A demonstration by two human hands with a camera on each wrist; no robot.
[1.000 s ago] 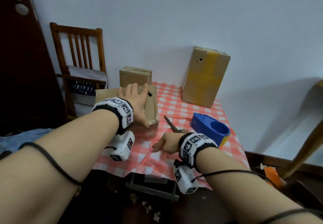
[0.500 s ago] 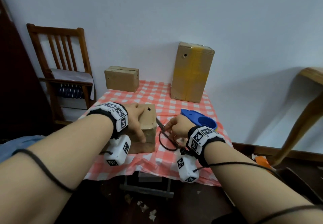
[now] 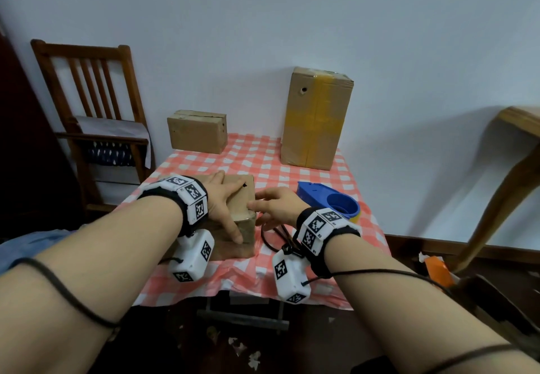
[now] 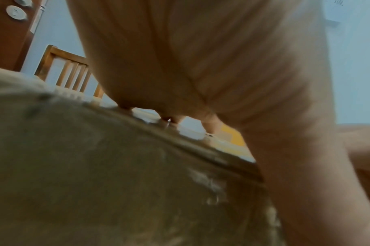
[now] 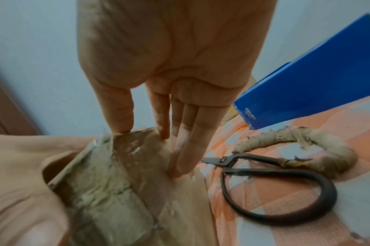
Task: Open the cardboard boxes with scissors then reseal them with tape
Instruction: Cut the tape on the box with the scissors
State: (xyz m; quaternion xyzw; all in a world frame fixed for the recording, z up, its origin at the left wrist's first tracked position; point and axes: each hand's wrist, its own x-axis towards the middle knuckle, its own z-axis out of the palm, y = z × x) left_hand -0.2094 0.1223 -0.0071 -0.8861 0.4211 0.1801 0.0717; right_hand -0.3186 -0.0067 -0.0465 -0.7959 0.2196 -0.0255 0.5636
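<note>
Head view: left hand (image 3: pixel 223 204) lies flat, fingers spread, on the box (image 3: pixel 244 198) at the desk's (image 3: pixel 306 175) near edge; right hand (image 5: pixel 169 69), fingers straight, presses its corner, scissors (image 5: pixel 274 186) just beside.

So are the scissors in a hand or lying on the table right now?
Lying on the table. The scissors rest on the checked cloth; the right hand touches the nearest box.
</note>
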